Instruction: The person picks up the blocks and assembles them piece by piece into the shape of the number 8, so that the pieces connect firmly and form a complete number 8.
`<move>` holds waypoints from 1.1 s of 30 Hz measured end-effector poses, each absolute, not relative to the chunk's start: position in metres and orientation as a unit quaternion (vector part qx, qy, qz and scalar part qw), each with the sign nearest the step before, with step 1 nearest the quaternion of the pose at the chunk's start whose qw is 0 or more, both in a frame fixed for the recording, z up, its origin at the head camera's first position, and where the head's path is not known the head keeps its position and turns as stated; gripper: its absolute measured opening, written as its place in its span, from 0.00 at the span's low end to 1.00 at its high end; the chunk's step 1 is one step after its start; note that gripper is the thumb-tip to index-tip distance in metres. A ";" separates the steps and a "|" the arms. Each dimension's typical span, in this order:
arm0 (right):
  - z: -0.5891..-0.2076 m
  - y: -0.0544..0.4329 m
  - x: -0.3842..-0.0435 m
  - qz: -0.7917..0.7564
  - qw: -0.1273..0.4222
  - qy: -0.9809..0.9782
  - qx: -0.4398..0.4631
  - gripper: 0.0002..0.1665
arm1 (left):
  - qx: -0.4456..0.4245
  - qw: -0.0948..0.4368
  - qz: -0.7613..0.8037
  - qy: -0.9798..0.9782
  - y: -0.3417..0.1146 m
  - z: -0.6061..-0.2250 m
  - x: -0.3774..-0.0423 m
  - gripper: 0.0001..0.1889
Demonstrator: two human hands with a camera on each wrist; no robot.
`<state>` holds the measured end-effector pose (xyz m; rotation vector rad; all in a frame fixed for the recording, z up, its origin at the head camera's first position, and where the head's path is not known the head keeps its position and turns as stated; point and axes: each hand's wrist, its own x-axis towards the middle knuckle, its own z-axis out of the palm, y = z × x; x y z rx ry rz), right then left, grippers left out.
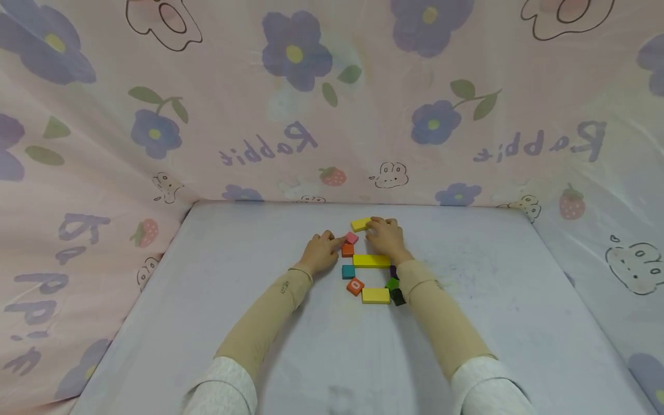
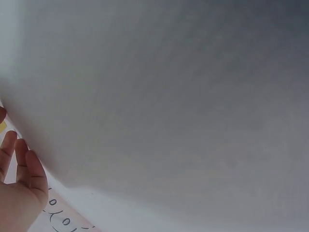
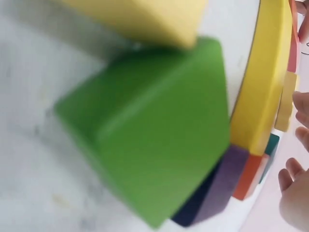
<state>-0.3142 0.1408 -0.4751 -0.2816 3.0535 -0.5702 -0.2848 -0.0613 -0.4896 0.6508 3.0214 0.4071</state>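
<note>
My left hand [image 1: 320, 252] reaches a pink block [image 1: 352, 237] with its index finger extended and touching the block's left side. An orange block [image 1: 347, 250] lies just below it. At the far end, my right hand [image 1: 386, 237] pinches the right end of a yellow rectangular block [image 1: 361, 224]; its fingers partly cover it. Beneath that hand stretches a long yellow block [image 1: 371, 261]. The right wrist view shows a green block [image 3: 154, 130] up close, with a purple block [image 3: 212, 193] beside it. Only the fingers of my left hand [image 2: 21, 188] show clearly in the left wrist view.
Nearer on the white table [image 1: 207, 323] lie a teal block [image 1: 349, 272], an orange block marked 0 [image 1: 355, 286], a shorter yellow block [image 1: 376, 296], and a black block [image 1: 397, 297] by the right sleeve. Patterned cloth [image 1: 353, 127] rises behind and at the sides.
</note>
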 end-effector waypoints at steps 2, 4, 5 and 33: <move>-0.477 0.139 -0.313 -0.177 0.018 0.980 -0.086 0.24 | 0.209 0.012 0.133 0.969 -0.061 -0.489 -0.285 0.25; -0.479 0.137 -0.312 -0.170 0.026 0.982 -0.079 0.24 | 0.209 0.012 0.142 0.968 -0.061 -0.489 -0.284 0.26; -0.480 0.136 -0.312 -0.161 0.028 0.983 -0.079 0.24 | 0.209 0.012 0.145 0.967 -0.061 -0.488 -0.284 0.26; -0.479 0.147 -0.296 -0.131 0.045 0.986 -0.094 0.24 | 0.210 0.009 0.142 0.967 -0.061 -0.495 -0.287 0.26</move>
